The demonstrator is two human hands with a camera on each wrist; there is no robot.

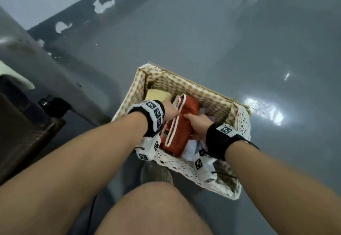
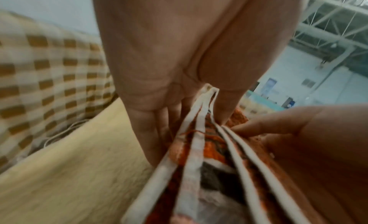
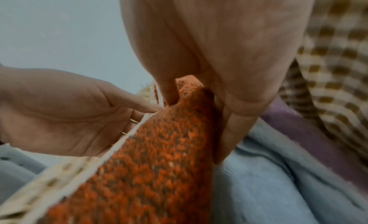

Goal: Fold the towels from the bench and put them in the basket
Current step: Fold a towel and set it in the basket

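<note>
Bare knee (image 1: pixel 147 209) at the bottom, and just past it both hands are down in the basket (image 1: pixel 243 120) on the floor, left hand (image 1: pixel 170 110) with its fingers flat along the white-trimmed edge of the folded orange towel (image 1: pixel 184 124) and thumb on the other side, right hand (image 1: pixel 198 124) pinching the opposite side the same way. The towel's standing on edge between a yellow towel (image 1: pixel 156 94) and a light blue towel (image 3: pixel 278 188), so I'd say slide it straight down keeping the layers squeezed together. Let go too early and the fold probably flops open.
</note>
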